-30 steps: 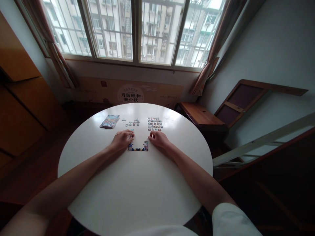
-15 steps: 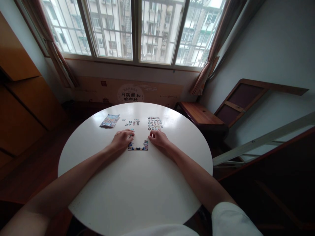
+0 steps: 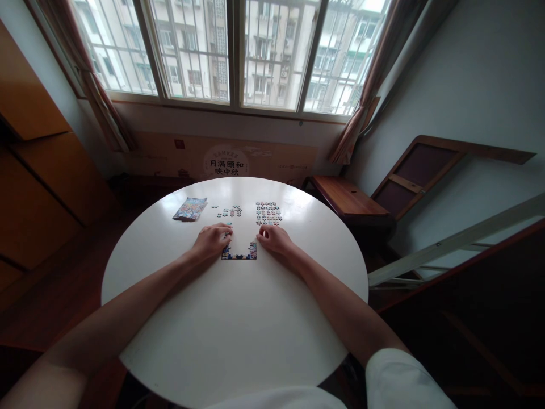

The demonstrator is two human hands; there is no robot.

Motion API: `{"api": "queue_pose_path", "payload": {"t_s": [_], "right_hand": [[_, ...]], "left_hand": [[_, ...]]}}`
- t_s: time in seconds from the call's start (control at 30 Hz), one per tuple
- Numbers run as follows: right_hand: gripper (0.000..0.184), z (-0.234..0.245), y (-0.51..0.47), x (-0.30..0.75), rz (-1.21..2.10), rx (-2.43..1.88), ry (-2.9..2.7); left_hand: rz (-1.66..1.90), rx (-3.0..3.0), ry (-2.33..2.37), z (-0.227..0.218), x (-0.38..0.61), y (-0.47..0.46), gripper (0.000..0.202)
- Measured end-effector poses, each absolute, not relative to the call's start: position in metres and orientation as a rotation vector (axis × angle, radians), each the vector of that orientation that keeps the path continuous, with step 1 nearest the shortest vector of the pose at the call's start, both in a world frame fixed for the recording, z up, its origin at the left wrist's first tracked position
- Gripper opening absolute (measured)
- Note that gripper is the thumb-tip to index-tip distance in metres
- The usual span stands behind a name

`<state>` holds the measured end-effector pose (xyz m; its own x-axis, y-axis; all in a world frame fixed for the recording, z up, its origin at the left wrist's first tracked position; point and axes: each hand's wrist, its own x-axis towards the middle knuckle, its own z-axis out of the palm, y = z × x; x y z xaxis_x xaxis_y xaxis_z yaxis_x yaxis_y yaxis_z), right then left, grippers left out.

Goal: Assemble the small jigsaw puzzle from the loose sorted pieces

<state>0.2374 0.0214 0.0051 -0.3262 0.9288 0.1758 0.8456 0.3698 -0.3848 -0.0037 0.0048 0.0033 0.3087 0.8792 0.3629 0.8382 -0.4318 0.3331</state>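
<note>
Left hand (image 3: 212, 236): rests over left side of puzzle frame (image 3: 239, 257), hiding part of it; fingers bent, tips down; can't tell if gripping a pc.
Right hand (image 3: 275, 240): rests on tabletop (image 3: 238, 324), by the end of the frame's right side; thumb & pointer curled toward each other; can't tell if pinching a tiny pc.
Puzzle frame: lies flat btwn both hands, nearer far edge of tabletop than near edge; makes a U w/ bottom toward near edge; mostly dark blue, w/ other colors mixed in.
Loose pcs (image 3: 232, 213): sit in a messy bunch past left hand, toward far edge.
Rows of pcs (image 3: 268, 213): sit past right hand, toward far edge, in neat lines, apart from messy bunch.
Packet (image 3: 190, 209): lies nr far left edge, left of loose pcs; bright pic on front.
Tabletop: round, white, shiny nr far edge.
White sleeve (image 3: 398, 378): covers top of right arm, nr the near right edge.
Bench (image 3: 349, 197): stands off far right edge; brown wood.
Window (image 3: 196, 57): sits beyond far edge; bars & bldgs outside.
</note>
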Motion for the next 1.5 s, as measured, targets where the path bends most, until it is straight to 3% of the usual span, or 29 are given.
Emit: {"api": "queue_pose_path", "payload": {"t_s": [0.6,1.5], "right_hand": [[0.016,0.0052,0.0282,0.2468,0.756,-1.114,-2.322],[0.016,0.0024,0.0245,0.2408,0.635,-1.205,-2.300]], "left_hand": [[0.746,2.425,1.661,0.0027,-0.0035,0.0050,0.028],[0.751,2.433,1.621,0.0041,-0.0031,0.0042,0.027]]}}
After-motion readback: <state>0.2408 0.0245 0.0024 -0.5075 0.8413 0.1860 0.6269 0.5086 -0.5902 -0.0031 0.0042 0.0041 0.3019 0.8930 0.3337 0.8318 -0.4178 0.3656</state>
